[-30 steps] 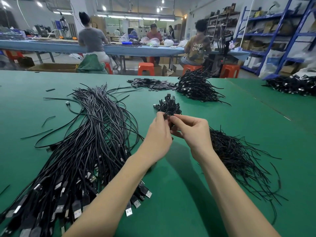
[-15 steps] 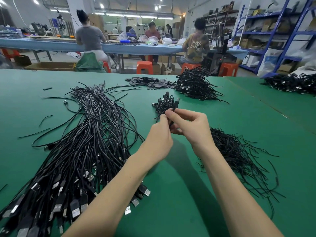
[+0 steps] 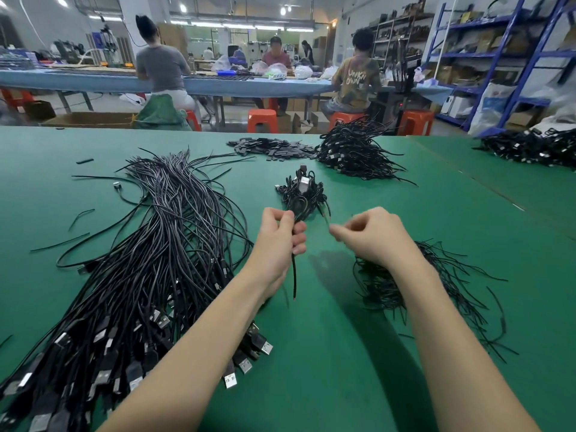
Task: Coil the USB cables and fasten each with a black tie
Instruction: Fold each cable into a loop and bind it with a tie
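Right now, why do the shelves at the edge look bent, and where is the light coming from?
Head view: the wide-angle lens bows the blue shelving; ceiling lights throw soft arm shadows onto the green table; the right hand is slightly motion-blurred.

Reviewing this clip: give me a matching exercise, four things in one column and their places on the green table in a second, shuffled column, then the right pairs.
Things:
1. loose USB cables
2. coiled cable
3. pile of black ties
4. heap of finished bundles

Places:
A. gripped in the left hand
B. far side of the table, right of centre
C. spread along the left side
D. under the right hand and forearm

Pairs: 1-C, 2-A, 3-D, 4-B
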